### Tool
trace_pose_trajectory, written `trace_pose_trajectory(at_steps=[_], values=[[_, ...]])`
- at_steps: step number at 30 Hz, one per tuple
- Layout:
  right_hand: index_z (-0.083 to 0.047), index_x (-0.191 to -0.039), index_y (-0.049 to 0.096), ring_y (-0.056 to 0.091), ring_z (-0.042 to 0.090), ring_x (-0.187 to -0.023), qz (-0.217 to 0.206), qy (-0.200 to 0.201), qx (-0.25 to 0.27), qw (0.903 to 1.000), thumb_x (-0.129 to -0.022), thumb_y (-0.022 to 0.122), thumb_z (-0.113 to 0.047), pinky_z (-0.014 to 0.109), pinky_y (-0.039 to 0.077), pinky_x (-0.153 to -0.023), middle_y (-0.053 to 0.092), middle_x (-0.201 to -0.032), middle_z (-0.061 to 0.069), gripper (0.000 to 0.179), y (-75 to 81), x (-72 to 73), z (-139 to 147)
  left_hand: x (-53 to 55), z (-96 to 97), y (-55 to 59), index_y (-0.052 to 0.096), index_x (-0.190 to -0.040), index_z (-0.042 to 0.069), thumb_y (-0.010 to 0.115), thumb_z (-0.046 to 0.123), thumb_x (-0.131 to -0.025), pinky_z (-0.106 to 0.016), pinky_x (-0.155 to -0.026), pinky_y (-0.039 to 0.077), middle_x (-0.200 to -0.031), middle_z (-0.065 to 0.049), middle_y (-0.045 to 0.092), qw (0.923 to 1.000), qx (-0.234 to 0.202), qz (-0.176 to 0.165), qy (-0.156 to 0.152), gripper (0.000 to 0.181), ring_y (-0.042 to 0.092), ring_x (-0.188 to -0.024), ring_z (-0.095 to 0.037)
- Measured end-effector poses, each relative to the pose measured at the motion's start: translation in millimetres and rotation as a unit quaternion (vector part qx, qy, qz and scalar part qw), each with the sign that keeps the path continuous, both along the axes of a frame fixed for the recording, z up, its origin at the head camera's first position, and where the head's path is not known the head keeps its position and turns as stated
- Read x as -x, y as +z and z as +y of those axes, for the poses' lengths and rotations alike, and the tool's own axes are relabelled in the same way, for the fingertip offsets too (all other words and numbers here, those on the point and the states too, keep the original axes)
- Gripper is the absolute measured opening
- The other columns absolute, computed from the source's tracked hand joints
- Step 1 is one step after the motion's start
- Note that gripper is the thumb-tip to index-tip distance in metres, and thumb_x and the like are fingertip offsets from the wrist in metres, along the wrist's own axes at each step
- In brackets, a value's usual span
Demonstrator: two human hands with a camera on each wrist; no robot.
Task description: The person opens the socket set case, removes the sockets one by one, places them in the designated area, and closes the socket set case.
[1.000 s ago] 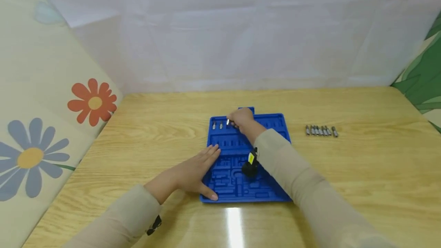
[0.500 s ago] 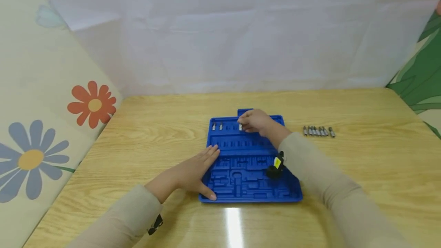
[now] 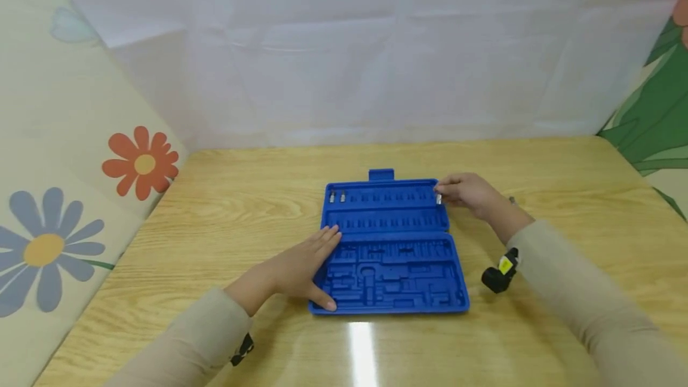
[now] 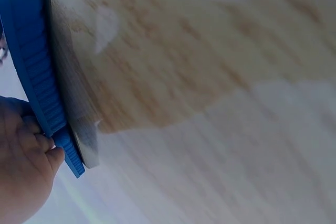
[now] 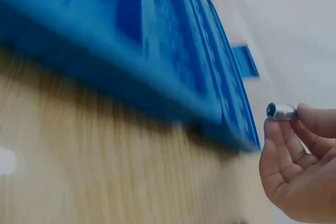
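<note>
An unfolded blue plastic tool case (image 3: pixel 414 303) lies on the table with moulded slots facing up. My left hand (image 3: pixel 301 267) rests on its left edge, fingers stretched and thumb at the front corner; in the left wrist view the fingers of this hand (image 4: pixel 26 156) lie at the case's side wall (image 4: pixel 34 51). My right hand (image 3: pixel 469 191) pinches a small silver bit socket (image 5: pixel 282 112) between thumb and fingers, just at the case's back right corner. Its hollow end shows in the right wrist view. Two similar bit sockets (image 3: pixel 343 196) sit at the left of the case's back row.
Behind the right wrist shows the tip of another bit socket (image 3: pixel 512 200); the forearm hides the others there. A blue latch tab (image 3: pixel 381 174) sticks out at the case's back. A white sheet (image 3: pixel 322 76) hangs behind the wooden table (image 3: pixel 258 196).
My right hand has lifted the bit socket from the third slot of the back row and carried it right to the case's right edge. The left hand has stayed in place.
</note>
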State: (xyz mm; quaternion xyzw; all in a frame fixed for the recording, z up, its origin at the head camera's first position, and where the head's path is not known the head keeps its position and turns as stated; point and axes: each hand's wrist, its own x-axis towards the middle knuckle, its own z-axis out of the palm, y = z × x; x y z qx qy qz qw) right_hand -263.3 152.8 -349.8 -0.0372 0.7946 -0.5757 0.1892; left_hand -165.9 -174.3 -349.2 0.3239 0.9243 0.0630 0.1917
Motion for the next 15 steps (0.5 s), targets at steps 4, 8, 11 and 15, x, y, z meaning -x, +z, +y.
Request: trace_pose_trajectory(at_steps=[4,8,11,15], values=[[0.012,-0.115,0.041,0.053,0.012,-0.076,0.008,-0.009,-0.001,0.9999,-0.091,0.045,-0.016,0.034,0.043,-0.079,0.055,-0.081,-0.002,0.037,2.0,-6.1,32.4,0.0,1.1,-0.5,0.006,-0.138,0.001,0.056,0.069,-0.057,-0.036,-0.103,0.009,-0.143,-0.013,-0.001,1.0,-0.001,0.001,0.001,0.117,-0.003,-0.129,-0.025],[0.012,-0.116,0.039,0.052,0.009,-0.073,0.019,-0.026,-0.014,0.9994,-0.092,0.043,-0.019,0.029,0.044,-0.074,0.053,-0.079,-0.005,0.04,6.7,-9.6,57.1,-0.2,0.8,0.1,0.006,-0.138,0.002,0.056,0.069,-0.056,-0.036,-0.103,0.009,-0.143,-0.012,-0.002,1.0,0.002,0.001,0.007,0.117,-0.003,-0.129,-0.024],[0.01,-0.116,0.04,0.051,0.006,-0.072,0.024,-0.04,-0.03,0.9984,-0.091,0.043,-0.021,0.027,0.045,-0.074,0.053,-0.079,-0.007,0.04,8.5,-12.1,73.7,-0.2,0.7,0.0,0.006,-0.138,0.002,0.056,0.069,-0.056,-0.036,-0.103,0.009,-0.143,-0.012,-0.002,1.0,0.002,0.001,0.007,0.117,-0.003,-0.129,-0.024],[0.002,-0.104,0.049,0.052,0.004,-0.069,0.024,-0.055,-0.017,0.9981,-0.091,0.044,-0.017,0.023,0.046,-0.07,0.054,-0.074,-0.009,0.024,5.5,-14.4,94.9,0.6,0.7,-0.6,0.005,-0.138,0.002,0.055,0.069,-0.057,-0.037,-0.103,0.009,-0.143,-0.012,-0.002,1.0,0.002,-0.003,0.007,0.117,-0.004,-0.129,-0.024]])
